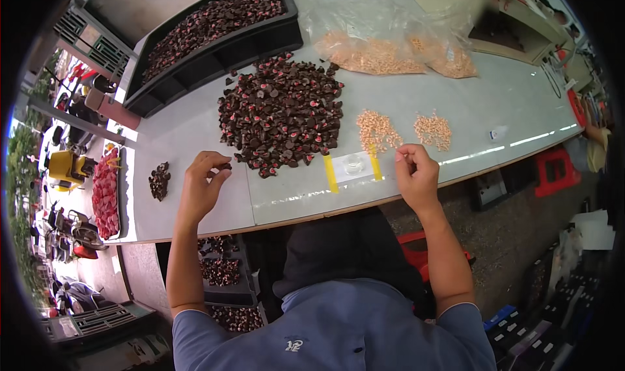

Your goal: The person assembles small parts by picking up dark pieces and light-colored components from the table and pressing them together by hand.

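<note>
The pale grey worktop (195, 205) runs across the view, and everything else is placed here by the big heap of dark pieces (281, 114) lying near its middle. That heap is a broad, loose mound of small brown-black caps, many of them showing a pink-red face, with stray pieces scattered round its edge. Behind it and to the left stands a long black crate (215, 52), filled with more of the same dark and pink pieces. Behind it and to the right lie two clear plastic bags (390, 39) holding pale orange-tan bits. To the right of the heap, on the bare surface, are two small piles of those tan bits (377, 131), one just beside the other. Far left of the heap, at the worktop's end, lies a tray of red pieces (106, 192). Well left of the heap, a little cluster of dark pieces (159, 180) sits alone.

The left hand (200, 189) is raised just left of the heap's near edge. Its grip is nearly closed, thumb and fingertips pinching one small dark piece (226, 166).

The right hand (416, 176) is to the right of the heap, at the near edge of the tan piles. Its fingers are curled in with thumb and forefinger pressed together; whatever it has hold of is too small to make out.

Between the hands, near the heap's front, two yellow strips (331, 174) flank a small clear dish (353, 164).
</note>
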Demonstrator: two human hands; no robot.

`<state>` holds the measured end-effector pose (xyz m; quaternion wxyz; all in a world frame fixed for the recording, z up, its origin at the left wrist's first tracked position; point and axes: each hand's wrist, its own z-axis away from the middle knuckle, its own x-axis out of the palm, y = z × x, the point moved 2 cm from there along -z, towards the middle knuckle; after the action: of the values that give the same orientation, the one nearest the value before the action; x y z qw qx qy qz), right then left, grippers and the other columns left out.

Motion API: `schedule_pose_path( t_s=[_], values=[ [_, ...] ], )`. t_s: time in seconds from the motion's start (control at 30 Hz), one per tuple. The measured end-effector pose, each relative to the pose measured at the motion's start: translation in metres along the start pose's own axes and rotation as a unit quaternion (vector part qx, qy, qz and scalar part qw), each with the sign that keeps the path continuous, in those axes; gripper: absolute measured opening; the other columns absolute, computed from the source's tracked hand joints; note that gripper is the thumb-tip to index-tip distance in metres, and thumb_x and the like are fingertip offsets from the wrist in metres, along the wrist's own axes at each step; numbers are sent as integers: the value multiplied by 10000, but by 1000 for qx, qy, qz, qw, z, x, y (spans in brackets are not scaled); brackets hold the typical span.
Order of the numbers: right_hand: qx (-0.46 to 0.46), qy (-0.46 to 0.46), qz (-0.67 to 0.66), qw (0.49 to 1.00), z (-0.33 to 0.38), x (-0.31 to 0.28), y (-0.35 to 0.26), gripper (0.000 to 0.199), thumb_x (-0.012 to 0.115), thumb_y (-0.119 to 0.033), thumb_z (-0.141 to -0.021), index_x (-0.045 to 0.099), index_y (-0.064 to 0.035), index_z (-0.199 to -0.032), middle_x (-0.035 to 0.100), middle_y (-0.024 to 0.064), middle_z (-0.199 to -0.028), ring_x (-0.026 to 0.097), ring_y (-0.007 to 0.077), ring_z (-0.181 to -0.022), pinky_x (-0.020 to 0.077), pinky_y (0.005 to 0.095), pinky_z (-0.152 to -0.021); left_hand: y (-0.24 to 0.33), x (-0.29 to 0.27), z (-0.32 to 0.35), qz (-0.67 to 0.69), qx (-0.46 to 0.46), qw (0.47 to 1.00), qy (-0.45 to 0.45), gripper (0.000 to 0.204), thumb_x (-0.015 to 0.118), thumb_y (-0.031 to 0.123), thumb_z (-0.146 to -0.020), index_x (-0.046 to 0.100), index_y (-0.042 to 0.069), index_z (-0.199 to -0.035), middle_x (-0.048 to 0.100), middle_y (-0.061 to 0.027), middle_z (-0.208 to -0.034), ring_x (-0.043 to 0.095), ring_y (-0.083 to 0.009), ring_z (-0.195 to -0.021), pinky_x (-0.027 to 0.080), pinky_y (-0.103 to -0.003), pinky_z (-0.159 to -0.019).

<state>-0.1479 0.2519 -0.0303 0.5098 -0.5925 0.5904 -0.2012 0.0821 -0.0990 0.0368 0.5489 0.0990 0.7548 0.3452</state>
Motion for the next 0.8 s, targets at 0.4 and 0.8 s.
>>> schedule_pose_path(
  t_s=[0.4,0.8],
  values=[
    [-167,-133,167,963,-13,5,-31,96,654,-49,-829,661,-71,-922,634,97,-677,622,285,-572,454,377,-514,87,94,-47,306,28,843,-441,240,717,18,-884,680,-12,-1119,708,-72,-1033,682,-131,-969,532,-271,-868],
    [-186,-261,262,910,-31,7,-35,65,641,-88,-864,635,-89,-929,693,87,-823,662,302,-674,504,388,-565,69,112,-53,384,-20,782,-490,268,727,25,-882,673,-39,-1137,716,-115,-1058,693,-154,-1006,545,-275,-913]
  ],
)
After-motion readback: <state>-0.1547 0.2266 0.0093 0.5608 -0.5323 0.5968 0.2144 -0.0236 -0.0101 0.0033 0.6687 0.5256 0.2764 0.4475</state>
